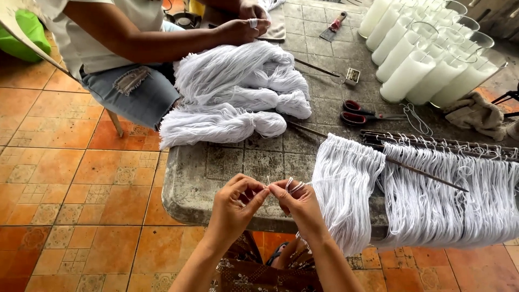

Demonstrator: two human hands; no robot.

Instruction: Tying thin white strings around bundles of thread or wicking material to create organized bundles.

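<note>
the short white string (268,183) pinched between the left hand (233,205) and right hand (299,205) is too thin to follow; fingertips hide most of it. right of the stone table (216,167), the hanging wicks (432,189) run off the picture's edge, and the rods (432,143) holding them too. at the table's far side the co-worker (130,48) is cut off above the chest. the glass candles (427,48) in the table's far right corner pass beyond the top edge. the small box (352,75) near them is too small to tell
</note>
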